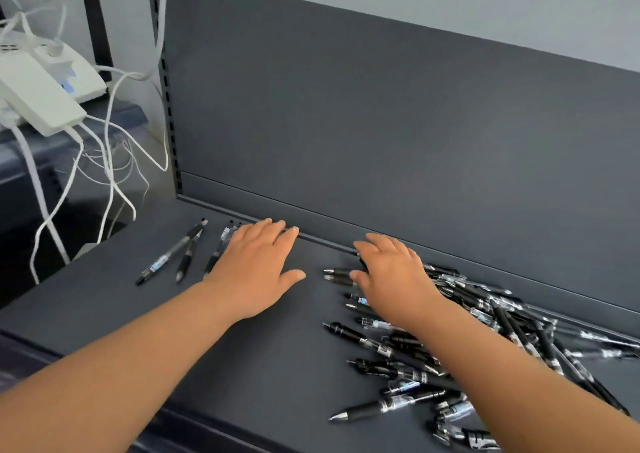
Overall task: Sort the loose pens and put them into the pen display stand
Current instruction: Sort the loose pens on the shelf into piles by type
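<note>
Dark grey shelf (pixel 284 359) with a tall grey back panel (pixel 381 134). Big heap of loose black pens (pixel 450 341) on the right side — all jumbled, some crossing. Few sorted pens (pixel 183 251) lying side by side on the left, well apart from the heap. Right hand (pixel 391 276) flat on the heap's left edge, fingers spread, gripping nothing that shows. Left hand (pixel 259 265) palm down beside the sorted pens, fingers spread wide, covering some of them. White boxes (pixel 41 85) and white cables (pixel 107 161) off to the left — beyond the shelf.
</note>
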`<state>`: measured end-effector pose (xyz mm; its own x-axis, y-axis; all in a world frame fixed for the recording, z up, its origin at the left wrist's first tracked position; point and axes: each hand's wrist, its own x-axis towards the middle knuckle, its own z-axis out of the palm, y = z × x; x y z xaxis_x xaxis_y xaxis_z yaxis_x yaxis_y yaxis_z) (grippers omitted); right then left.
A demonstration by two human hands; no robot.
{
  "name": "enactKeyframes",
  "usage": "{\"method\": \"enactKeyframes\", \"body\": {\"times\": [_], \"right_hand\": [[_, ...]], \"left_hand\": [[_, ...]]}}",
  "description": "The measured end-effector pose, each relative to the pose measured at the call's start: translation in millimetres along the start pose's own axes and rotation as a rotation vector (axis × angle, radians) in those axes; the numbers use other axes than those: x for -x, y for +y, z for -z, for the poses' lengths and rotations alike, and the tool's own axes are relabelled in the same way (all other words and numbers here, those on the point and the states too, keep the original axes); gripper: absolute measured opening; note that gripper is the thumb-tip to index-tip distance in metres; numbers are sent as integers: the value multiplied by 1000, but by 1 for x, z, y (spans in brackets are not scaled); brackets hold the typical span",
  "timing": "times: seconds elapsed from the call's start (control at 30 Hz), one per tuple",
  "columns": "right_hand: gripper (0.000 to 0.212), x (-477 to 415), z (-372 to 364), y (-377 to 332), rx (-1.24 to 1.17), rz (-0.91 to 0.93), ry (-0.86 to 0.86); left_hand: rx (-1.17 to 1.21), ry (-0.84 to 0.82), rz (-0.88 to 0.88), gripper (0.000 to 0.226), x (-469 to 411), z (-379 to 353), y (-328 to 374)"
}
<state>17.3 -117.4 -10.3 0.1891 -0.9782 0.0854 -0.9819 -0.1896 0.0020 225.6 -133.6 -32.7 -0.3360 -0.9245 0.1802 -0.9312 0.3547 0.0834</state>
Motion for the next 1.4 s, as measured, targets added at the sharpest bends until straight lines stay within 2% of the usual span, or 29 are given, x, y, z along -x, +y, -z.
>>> {"method": "enactKeyframes", "body": {"times": [0.13, 0.27, 0.5, 0.63, 0.73, 0.83, 0.93, 1.03, 1.13, 1.2, 1.4], "right_hand": [[35, 21, 2, 31, -35, -31, 4], [18, 34, -5, 49, -69, -8, -9], [15, 50, -9, 77, -117, -58, -60], [16, 57, -8, 86, -120, -41, -74], [18, 61, -9, 89, -124, -50, -86], [17, 63, -8, 89, -139, -47, -60], [12, 64, -6, 83, -186, 3, -45], [17, 63, -9, 74, -173, 70, -110], [25, 60, -11, 70, -49, 94, -136], [28, 57, -9, 69, 13, 73, -160], [22, 59, -11, 74, 17, 14, -155]], "left_hand": [[38, -33, -107, 64, -7, -9, 29], [128, -40, -226, 41, -12, -14, 53], [126, -163, -267, 29, -21, -22, 89], [81, -218, -235, 25, -25, -29, 101], [134, -231, -189, 25, -26, -24, 105], [179, -211, -151, 15, -26, -19, 109], [209, -228, -106, 17, -24, -17, 108], [243, -222, -43, 14, -24, -13, 101], [190, -205, -34, 8, -24, -6, 92], [121, -217, -45, 13, -23, -1, 89], [-25, -187, 0, 19, -20, 12, 76]]}}
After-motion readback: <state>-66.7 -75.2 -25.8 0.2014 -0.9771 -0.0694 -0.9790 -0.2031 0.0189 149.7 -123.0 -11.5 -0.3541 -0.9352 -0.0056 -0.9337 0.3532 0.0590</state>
